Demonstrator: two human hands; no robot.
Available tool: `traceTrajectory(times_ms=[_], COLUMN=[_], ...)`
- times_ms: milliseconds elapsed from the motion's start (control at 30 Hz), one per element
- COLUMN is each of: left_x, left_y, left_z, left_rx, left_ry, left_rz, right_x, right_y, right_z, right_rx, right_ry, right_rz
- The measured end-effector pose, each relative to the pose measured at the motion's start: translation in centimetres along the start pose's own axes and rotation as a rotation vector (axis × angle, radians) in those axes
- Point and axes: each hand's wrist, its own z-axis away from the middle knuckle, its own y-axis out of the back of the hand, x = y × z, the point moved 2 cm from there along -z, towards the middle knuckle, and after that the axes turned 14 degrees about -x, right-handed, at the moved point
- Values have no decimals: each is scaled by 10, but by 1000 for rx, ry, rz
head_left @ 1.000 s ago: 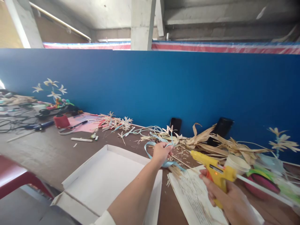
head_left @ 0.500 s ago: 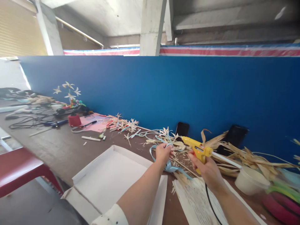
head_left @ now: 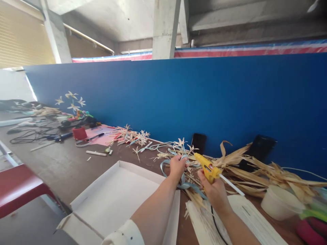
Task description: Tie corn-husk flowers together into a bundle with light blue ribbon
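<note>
Gripped the yellow glue gun in the right hand, fingers closed round its handle, over the table's littered middle, nozzle end angled up and leftward near the left hand. Pinched the light-blue ribbon with the left hand, thumb and fingers shut together. Had a white glue stick jutting from the gun's rear and a black cord hanging below. Kept pale straw flowers just beyond the left hand, dried husks to the right, and a white tub near those. Had printed sheets under the right forearm and an open white box left of them. Leaned a black phone against the blue partition. Left pink paper farther leftward, near the partition.
</note>
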Motion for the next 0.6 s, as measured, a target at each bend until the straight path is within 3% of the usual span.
traceTrajectory(times_ms=[233,600], left_x=[6,7], left_y=[0,-1], left_z=[6,7], left_rx=[-18,-28], left_ry=[-48,-48], left_rz=[-62,-97], right_x=[1,21], right_y=[0,3], right_z=[1,-5], right_rx=[75,44], right_ry=[4,77], right_rz=[74,164])
